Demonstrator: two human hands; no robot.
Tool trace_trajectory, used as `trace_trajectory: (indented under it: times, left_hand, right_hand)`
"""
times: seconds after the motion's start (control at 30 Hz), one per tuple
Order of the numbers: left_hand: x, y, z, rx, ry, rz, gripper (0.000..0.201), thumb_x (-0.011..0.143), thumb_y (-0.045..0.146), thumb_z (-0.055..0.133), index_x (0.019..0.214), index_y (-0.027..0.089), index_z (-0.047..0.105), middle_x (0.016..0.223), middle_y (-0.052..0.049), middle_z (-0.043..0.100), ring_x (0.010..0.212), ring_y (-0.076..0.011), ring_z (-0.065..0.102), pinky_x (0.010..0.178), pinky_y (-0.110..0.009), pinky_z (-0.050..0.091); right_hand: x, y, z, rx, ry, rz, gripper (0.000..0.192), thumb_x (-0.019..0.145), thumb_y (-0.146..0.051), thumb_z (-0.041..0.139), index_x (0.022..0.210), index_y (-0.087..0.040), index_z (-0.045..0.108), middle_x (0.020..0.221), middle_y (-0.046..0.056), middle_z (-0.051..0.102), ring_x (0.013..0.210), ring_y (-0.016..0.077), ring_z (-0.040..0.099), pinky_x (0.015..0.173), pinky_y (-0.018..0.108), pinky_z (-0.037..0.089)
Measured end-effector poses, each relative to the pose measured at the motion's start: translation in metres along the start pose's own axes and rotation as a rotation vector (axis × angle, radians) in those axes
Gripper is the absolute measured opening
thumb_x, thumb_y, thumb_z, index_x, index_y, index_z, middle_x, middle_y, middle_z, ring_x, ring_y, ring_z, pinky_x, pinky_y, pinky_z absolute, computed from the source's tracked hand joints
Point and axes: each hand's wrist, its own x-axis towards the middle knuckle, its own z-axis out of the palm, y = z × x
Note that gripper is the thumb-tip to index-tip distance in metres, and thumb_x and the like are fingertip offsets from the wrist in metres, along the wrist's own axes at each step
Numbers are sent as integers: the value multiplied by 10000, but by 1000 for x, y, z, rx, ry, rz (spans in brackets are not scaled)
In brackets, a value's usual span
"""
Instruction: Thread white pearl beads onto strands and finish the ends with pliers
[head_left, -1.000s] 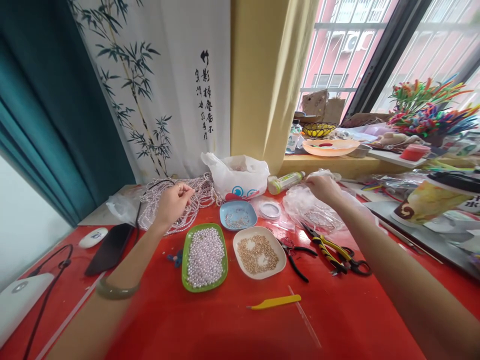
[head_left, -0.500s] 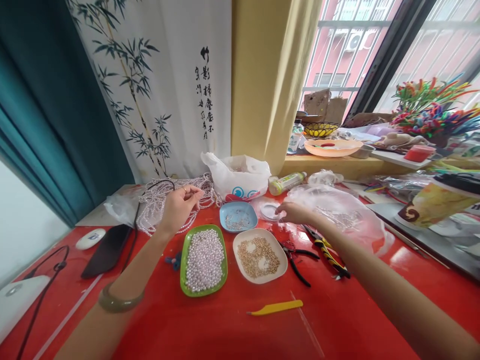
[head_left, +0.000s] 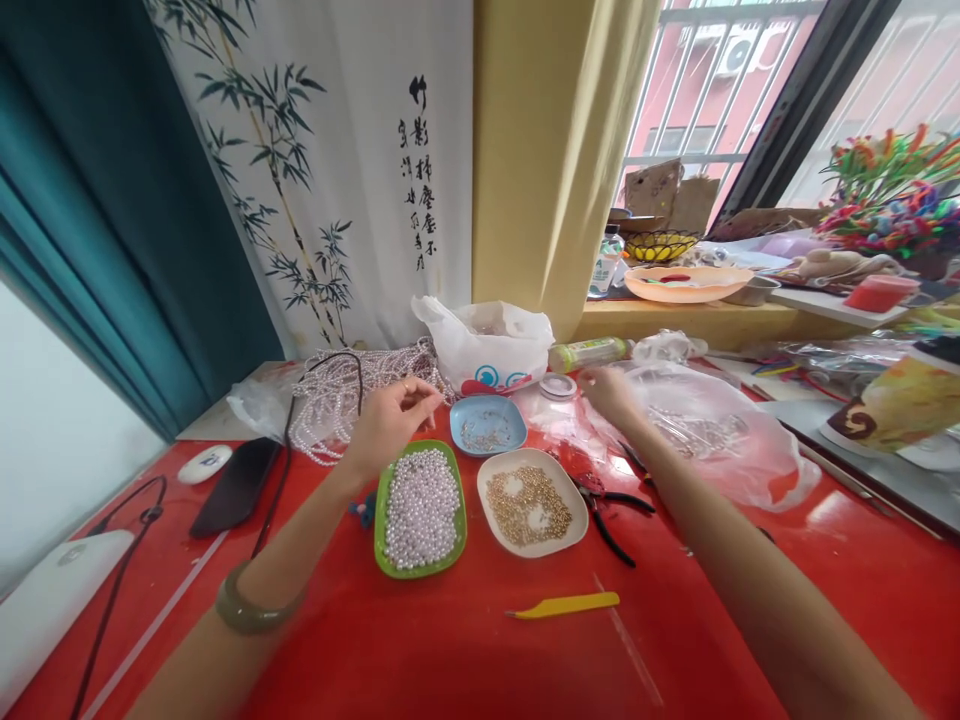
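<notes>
The left hand (head_left: pixel 390 425) hovered just behind the green dish (head_left: pixel 420 508) of pearls, its fingers (head_left: pixel 427 400) pinched narrow; whether they held anything could not be told. Pearl strands (head_left: pixel 337 390) lay heaped behind and left of that dish. To its right, past the blue dish (head_left: pixel 487 425), the right hand (head_left: pixel 609 392) rested on a clear plastic bag (head_left: pixel 712 435), fingers loosely curled. The dish of gold beads (head_left: pixel 532 500) sat just right of the green one on the red surface (head_left: pixel 480 660).

White device (head_left: pixel 45 610) cut by left edge, pinched item too small
</notes>
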Motion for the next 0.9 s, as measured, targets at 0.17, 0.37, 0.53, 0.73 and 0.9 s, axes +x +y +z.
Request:
trace_trajectory:
  times: [0.17, 0.37, 0.53, 0.73, 0.9]
  left_hand:
    - [-4, 11, 26, 157, -136, 118, 196, 796, 314, 489, 782, 149, 595, 615, -2, 597, 544, -90, 523, 536, -207, 397]
    - [-8, 31, 46, 380, -195, 273, 176, 813, 279, 483, 791, 161, 611, 648, -3, 620, 567, -95, 515, 550, -216, 358]
    - [-13, 24, 44, 520, -231, 309, 191, 829, 301, 467, 781, 180, 607, 675, 9, 628, 582, -99, 519, 558, -225, 328]
    - [-16, -2, 33, 478, -167, 164, 173, 825, 292, 460, 770, 183, 584, 612, 33, 597, 565, -96, 511, 567, -214, 346]
    - [-17, -15, 49, 474, -439, 162, 182, 805, 308, 490, 801, 203, 638, 779, 7, 658, 727, -132, 574, 637, -231, 386]
  right_hand:
    - [-40, -44, -58, 552, 179, -140, 368, 838, -366, 388, 1035, -142, 603, 834, 83, 648, 591, 126, 555, 525, 244, 419]
    - [-97, -92, -62, 796, -403, -434, 264, 781, -357, 510, 910, -166, 638, 801, 43, 643, 602, 104, 570, 526, 224, 445]
    - [-110, -85, -46, 560, -254, -439, 192, 792, -281, 479, 777, -171, 636, 670, 13, 634, 592, 112, 561, 541, 224, 399]
    - [-102, -39, -48, 81, -75, -311, 217, 797, -219, 422, 742, -182, 628, 684, 29, 646, 584, 137, 550, 503, 228, 299]
    - [-91, -20, -44, -306, 142, -136, 270, 840, -256, 355, 823, -197, 618, 776, 66, 651, 563, 172, 538, 463, 254, 170]
